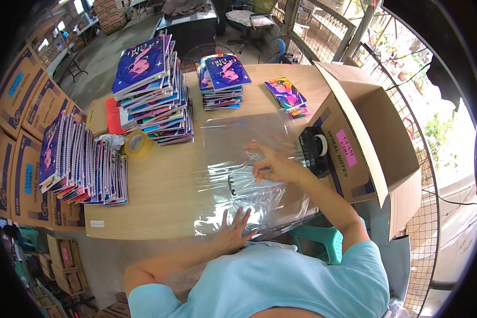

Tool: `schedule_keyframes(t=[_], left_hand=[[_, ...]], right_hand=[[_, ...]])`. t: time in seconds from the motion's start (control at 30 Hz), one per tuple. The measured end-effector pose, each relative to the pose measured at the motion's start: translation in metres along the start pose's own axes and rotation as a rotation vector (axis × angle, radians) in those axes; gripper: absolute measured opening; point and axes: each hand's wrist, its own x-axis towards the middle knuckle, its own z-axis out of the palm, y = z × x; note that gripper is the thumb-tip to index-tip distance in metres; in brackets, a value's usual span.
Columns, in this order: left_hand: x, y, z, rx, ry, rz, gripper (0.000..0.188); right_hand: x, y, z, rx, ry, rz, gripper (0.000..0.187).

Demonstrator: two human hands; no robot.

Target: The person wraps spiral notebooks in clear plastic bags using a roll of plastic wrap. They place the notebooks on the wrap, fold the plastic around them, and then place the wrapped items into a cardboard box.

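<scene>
Clear plastic sheets or bags (238, 135) lie on the tabletop in front of me, creased and shiny with glare. My left hand (233, 231) rests on their near edge, fingers spread. Over the middle of the plastic is my right hand (273, 165), its fingers apart and partly bent; I see nothing held in it. A small dark notched piece (231, 185) shows at the plastic between my hands; I cannot tell what it is. Beside the plastic on the right, a black tape dispenser (314, 152) with a white roll stands against an open carton (350, 143).
Tall stacks of spiral notebooks (156, 100) and a lower stack (222, 85) stand at the back of the table (159, 185). A notebook row (85, 161) lines its left edge, by a tape roll (137, 144). Loose notebooks (286, 94) lie near the carton. A green stool (323, 241) is below.
</scene>
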Motion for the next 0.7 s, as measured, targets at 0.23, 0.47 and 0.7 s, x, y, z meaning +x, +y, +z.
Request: schedule_keyframes(t=[0.23,0.47,0.7], left_hand=[[0.021,-0.087,-0.075,-0.018,0.145,-0.027,0.081],[0.045,-0.108,-0.092,0.105,-0.052,0.131,0.094],[0.046,-0.11,-0.078,0.103,0.018,0.118,0.091]], right_hand=[[-0.003,0.002,0.007,0.336,-0.02,0.116,0.015],[-0.004,-0.018,-0.012,0.136,0.126,-0.043,0.01],[-0.004,0.002,0.014,0.093,0.195,0.022,0.074]])
